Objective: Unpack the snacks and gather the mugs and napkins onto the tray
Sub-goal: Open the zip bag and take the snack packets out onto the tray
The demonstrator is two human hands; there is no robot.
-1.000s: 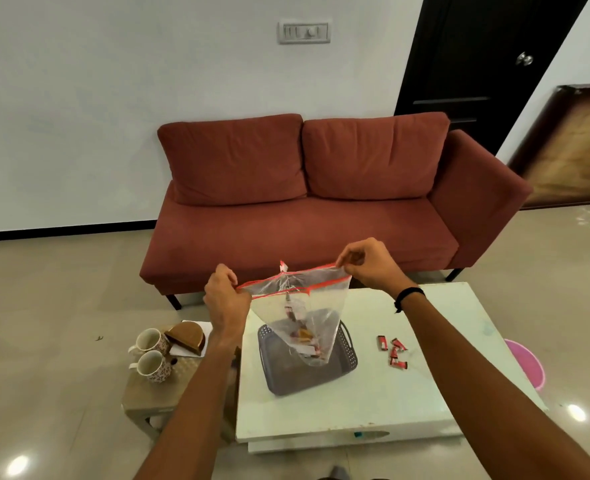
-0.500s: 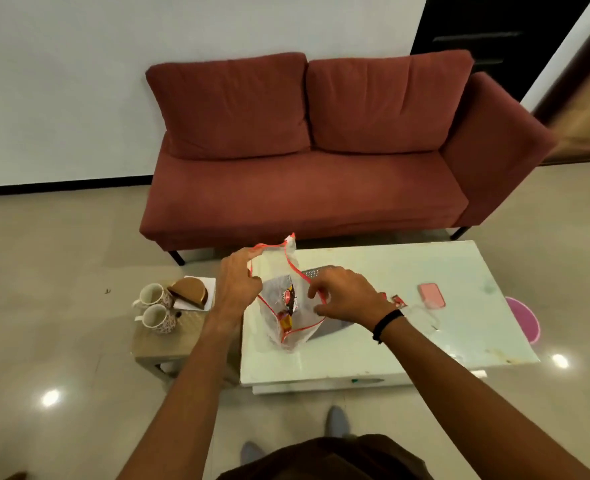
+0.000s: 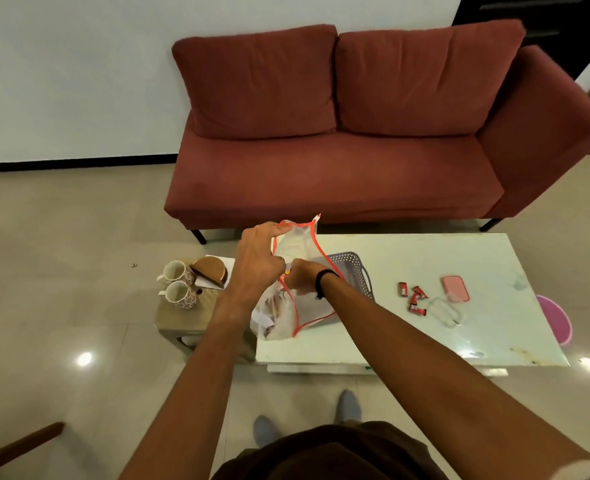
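L hand (image 3: 257,258) pinches the rim of the clear snack bag (image 3: 288,289), grip tight on the red-edged mouth to keep it open over the grey tray (image 3: 354,271) on the worktop (image 3: 425,337). R hand (image 3: 302,280) is inside the bag; its grip is hidden, can't tell. Loose snacks (image 3: 413,297) lie right of the tray; mugs (image 3: 179,285) and napkins (image 3: 224,271) wait on the side stool (image 3: 182,317).

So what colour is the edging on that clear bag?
Red-orange, on the clear bag; the head view shows it.

Both arms reach forward. The left hand (image 3: 257,259) pinches something with its fingertips, just beside the right hand (image 3: 298,280), fingers hidden (wristband on wrist).
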